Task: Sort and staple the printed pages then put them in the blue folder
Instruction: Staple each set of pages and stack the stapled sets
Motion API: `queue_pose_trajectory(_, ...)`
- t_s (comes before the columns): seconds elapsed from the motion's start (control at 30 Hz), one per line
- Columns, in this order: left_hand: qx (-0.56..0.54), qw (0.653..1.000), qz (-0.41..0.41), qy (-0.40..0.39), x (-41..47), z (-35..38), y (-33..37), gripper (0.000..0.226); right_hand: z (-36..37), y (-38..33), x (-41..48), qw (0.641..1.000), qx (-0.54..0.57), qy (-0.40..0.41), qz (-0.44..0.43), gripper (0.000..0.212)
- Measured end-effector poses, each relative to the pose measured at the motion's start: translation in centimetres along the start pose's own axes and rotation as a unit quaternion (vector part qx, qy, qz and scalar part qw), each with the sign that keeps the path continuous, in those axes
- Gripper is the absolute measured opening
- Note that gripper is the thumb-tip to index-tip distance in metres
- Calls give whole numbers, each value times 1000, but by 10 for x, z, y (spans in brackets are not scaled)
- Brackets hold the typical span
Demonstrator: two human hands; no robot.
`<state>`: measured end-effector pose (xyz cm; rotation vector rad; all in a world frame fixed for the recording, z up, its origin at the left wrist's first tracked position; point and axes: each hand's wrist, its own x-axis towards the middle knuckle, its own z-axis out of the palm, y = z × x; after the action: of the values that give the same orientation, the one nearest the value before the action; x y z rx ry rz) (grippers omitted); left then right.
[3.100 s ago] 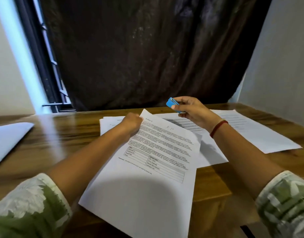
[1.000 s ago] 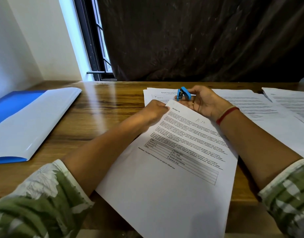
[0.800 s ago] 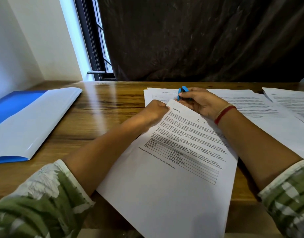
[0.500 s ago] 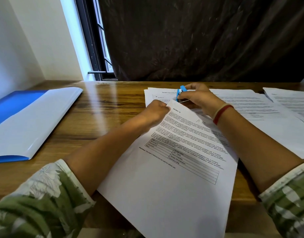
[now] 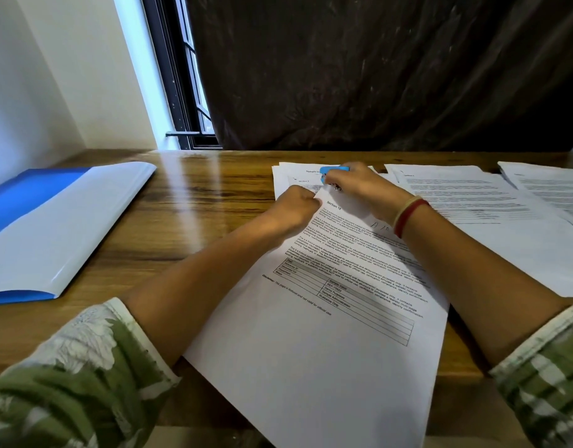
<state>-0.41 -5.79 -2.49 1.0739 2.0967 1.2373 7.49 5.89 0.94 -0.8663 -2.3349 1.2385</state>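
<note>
A set of printed pages (image 5: 327, 334), headed "Section 10", lies slanted on the wooden table in front of me. My left hand (image 5: 293, 210) pinches its top left corner. My right hand (image 5: 362, 189) grips a small blue stapler (image 5: 333, 170) and holds it down over that same corner. The stapler's jaws are hidden under my fingers. The blue folder (image 5: 52, 221) lies open at the left with its pale inner flap up.
More printed sheets (image 5: 472, 202) are spread over the table's far right, and another stack (image 5: 294, 179) lies under my hands. The wooden table (image 5: 197, 202) ends at a wall, a window and a dark curtain. The slanted pages overhang the near edge.
My right hand has turned the stapler from upright to flat and lowered it onto the top left corner. My left hand has stayed on the corner.
</note>
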Motion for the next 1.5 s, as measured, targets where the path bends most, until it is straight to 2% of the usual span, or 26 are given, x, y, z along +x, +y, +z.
queue_pose_trajectory(0.1,8,1000,2,4,1,1,0,43,2,3,1,1000,-7,-10,23,51)
queue_pose_trajectory(0.33,19,1000,5,9,1,0,0,27,5,5,7,998,0,-52,25,56)
queue_pose_trajectory(0.4,14,1000,5,10,3,0,-1,31,3,3,8,996,1,-75,42,59)
queue_pose_trajectory(0.57,12,1000,3,14,4,2,0,32,-5,0,7,977,115,-146,104,55)
queue_pose_trajectory(0.7,10,1000,-7,11,6,2,-1,32,-5,-1,9,981,125,-105,106,77)
queue_pose_trajectory(0.73,9,1000,-8,11,6,2,-2,32,-5,-1,9,981,124,-101,106,75)
queue_pose_trajectory(0.87,5,1000,-10,10,6,2,-1,31,-10,0,6,979,124,-116,116,36)
queue_pose_trajectory(1.0,11,1000,-28,10,5,1,0,33,-12,-1,5,976,132,-114,128,37)
queue_pose_trajectory(1.1,12,999,-33,15,4,1,1,26,-14,-3,6,972,158,-125,121,35)
queue_pose_trajectory(1.2,-2,999,-38,12,3,0,3,28,-21,0,8,968,188,-128,101,25)
queue_pose_trajectory(1.5,-9,999,-34,12,0,1,5,27,-22,3,14,959,224,-114,134,20)
